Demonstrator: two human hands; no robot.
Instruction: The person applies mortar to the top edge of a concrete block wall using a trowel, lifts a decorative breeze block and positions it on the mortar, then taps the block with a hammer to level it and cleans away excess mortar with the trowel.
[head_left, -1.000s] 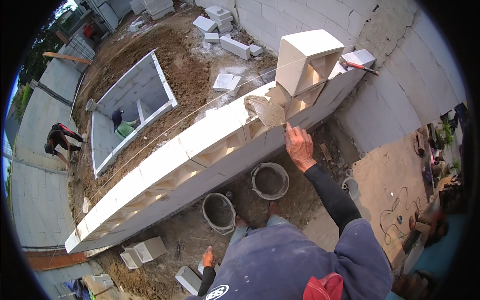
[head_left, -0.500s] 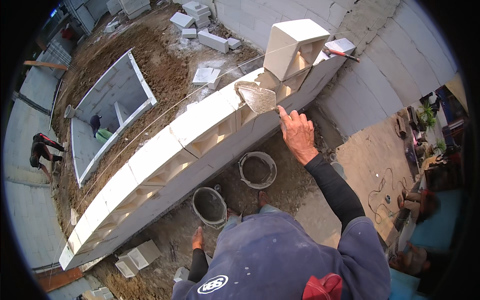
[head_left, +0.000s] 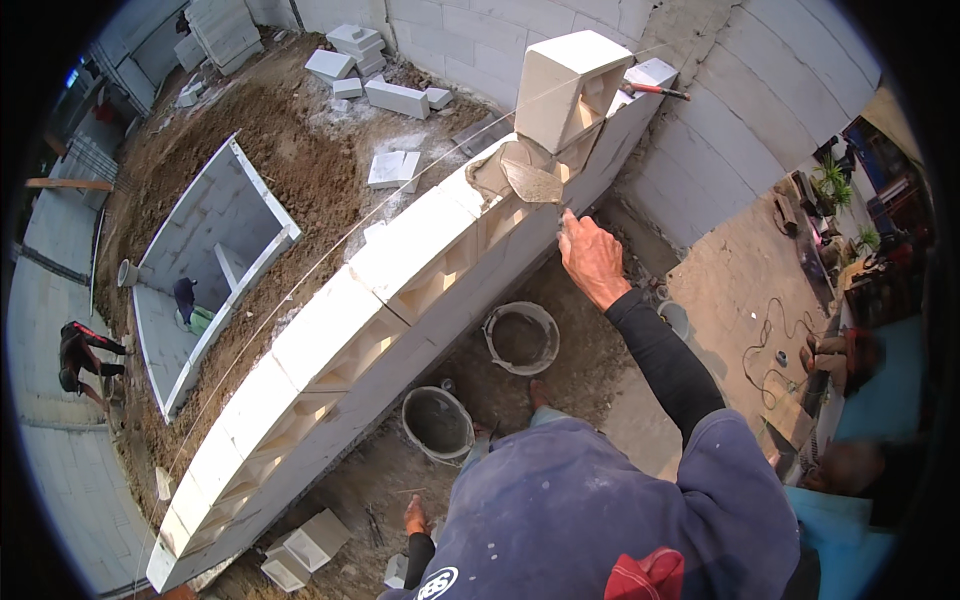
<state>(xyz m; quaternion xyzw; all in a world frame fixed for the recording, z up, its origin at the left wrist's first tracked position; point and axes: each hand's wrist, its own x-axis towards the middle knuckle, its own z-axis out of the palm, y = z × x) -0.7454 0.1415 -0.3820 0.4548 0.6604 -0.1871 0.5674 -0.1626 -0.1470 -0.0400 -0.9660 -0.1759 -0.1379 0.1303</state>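
Observation:
My right hand point(head_left: 594, 257) is closed around the handle of a pointed trowel. The trowel's blade point(head_left: 532, 183), smeared with grey mortar, rests at the wall's top edge. Wet mortar point(head_left: 488, 172) lies there beside the blade. Just beyond stands a pale hollow block point(head_left: 560, 88), set on the wall point(head_left: 330, 330) with its open cavity facing right. Lower down, my left hand point(head_left: 415, 516) hangs by my side, away from the wall; its fingers are too small to read. A taut string line point(head_left: 330, 262) runs along the wall's far side.
Two round buckets point(head_left: 521, 338) point(head_left: 437, 422) stand by my feet at the wall's base. A red-and-black hammer point(head_left: 660, 91) lies on the wall's far end. Loose hollow blocks point(head_left: 318, 540) sit lower left. Beyond the wall are a walled pit point(head_left: 225, 265) and a bent-over person point(head_left: 85, 360).
The trowel blade has turned, its tip now pointing more toward the upright block, and the mortar beside it shows more. My view has shifted slightly; my left hand still hangs low.

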